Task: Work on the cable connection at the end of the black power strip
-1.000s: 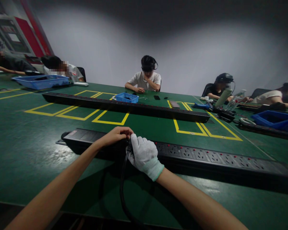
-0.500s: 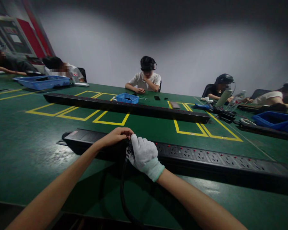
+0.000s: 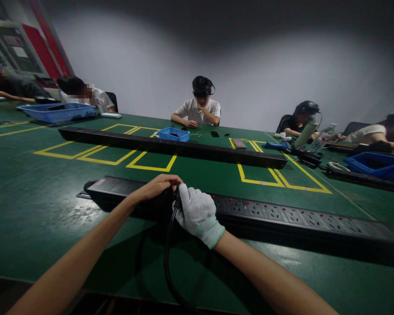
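A long black power strip point(image 3: 292, 215) with a row of sockets and small red lights lies across the table in front of me. My right hand point(image 3: 197, 211), in a grey-white glove with a green cuff, is closed around the black plug point(image 3: 177, 203) of a thick cord, just over the strip. The cord point(image 3: 167, 258) hangs from it toward the table's near edge. My left hand point(image 3: 160, 184), bare, meets the glove's fingertips from the left with its fingers curled in. Whatever its fingertips pinch is hidden, and so is the plug's front end.
A second black power strip point(image 3: 170, 146) lies farther back over yellow tape outlines on the green table point(image 3: 210, 175). Blue bins point(image 3: 174, 134) stand behind it and at both sides. A clear bottle point(image 3: 323, 138) is at the right. Several people sit around the far side.
Almost nothing differs. Both hands keep their place at the plug, and the strips and cord lie as before.
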A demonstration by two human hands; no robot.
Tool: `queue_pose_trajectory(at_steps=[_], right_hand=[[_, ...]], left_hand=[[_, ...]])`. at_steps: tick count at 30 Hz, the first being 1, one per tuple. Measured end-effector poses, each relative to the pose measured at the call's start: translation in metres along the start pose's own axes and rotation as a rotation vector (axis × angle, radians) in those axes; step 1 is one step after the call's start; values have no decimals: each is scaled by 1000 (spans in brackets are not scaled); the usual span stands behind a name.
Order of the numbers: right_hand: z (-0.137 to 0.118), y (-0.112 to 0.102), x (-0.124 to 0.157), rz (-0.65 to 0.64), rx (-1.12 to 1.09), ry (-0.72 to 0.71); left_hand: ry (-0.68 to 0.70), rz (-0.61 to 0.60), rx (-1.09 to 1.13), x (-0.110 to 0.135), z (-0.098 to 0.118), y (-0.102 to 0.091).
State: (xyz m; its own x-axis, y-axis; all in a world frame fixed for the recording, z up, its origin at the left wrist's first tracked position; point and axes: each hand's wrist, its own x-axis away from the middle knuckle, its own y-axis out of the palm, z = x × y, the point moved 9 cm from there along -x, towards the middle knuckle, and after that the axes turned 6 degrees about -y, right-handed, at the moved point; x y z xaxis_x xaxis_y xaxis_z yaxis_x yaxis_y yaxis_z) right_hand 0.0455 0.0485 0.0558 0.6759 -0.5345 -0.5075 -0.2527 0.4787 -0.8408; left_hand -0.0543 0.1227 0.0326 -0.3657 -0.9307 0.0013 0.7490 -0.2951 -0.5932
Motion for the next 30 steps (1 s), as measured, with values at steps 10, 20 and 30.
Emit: queue_pose_trajectory(at_steps=[10, 20, 30], right_hand=[[0, 0, 1, -15, 2, -18], [0, 1, 1, -2, -10, -8], [0, 2, 1, -1, -9, -9]], left_hand=[[-10, 52, -19, -1, -1, -8], [21, 37, -58, 2, 4, -5], [23, 53, -90, 2, 1, -3]])
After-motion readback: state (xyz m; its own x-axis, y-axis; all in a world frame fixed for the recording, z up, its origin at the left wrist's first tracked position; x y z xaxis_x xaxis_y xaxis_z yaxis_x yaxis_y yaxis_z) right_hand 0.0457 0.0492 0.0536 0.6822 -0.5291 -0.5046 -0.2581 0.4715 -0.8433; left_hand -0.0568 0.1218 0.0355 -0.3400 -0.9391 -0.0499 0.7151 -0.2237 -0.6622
